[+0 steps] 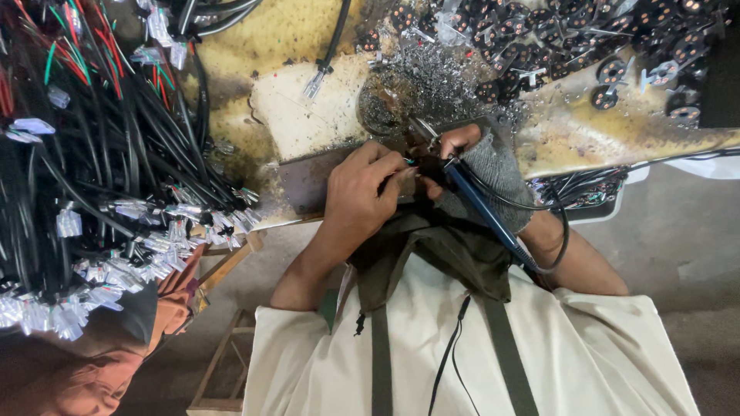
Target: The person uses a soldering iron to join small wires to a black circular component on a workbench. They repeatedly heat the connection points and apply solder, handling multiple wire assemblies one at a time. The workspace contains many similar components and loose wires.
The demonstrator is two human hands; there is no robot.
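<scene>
Flanking both hands: black cable bundle (100,154) left, round connectors (586,46) above.

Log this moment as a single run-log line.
left hand: pinching thin wire end | right hand: grey fingerless glove, gripping blue soldering iron | iron tip at wire | bench: black cable bundles left

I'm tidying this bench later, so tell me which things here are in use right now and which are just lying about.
In use:
- left hand, pinching a small wire end
- right hand in a grey fingerless glove
- blue-handled soldering iron, held in the right hand

Lying about:
- bundle of black cables with clear connectors
- pile of round black parts
- metal scraps
- orange cloth
</scene>
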